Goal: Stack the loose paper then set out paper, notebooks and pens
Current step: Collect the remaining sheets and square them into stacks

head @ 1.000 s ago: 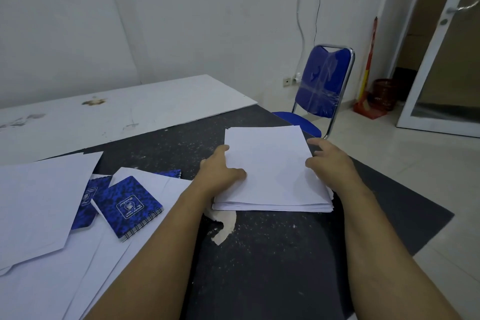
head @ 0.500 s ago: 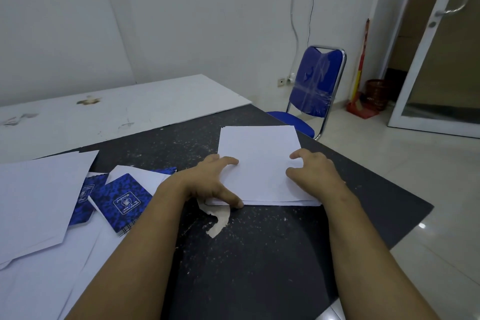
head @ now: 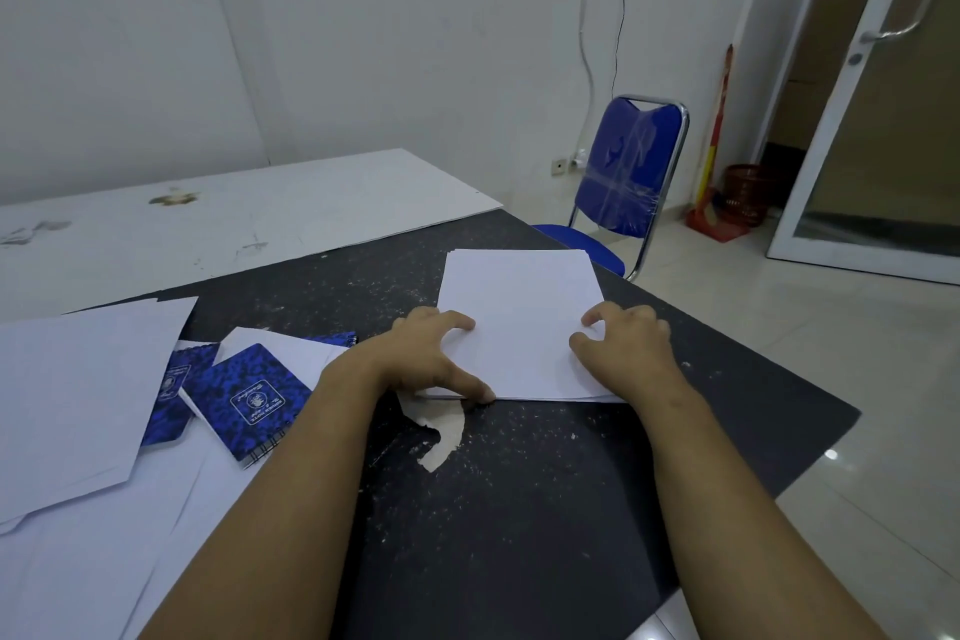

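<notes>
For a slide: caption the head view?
Left hand grips, right hand touches a paper stack; blue notebooks lie alongside.
</notes>
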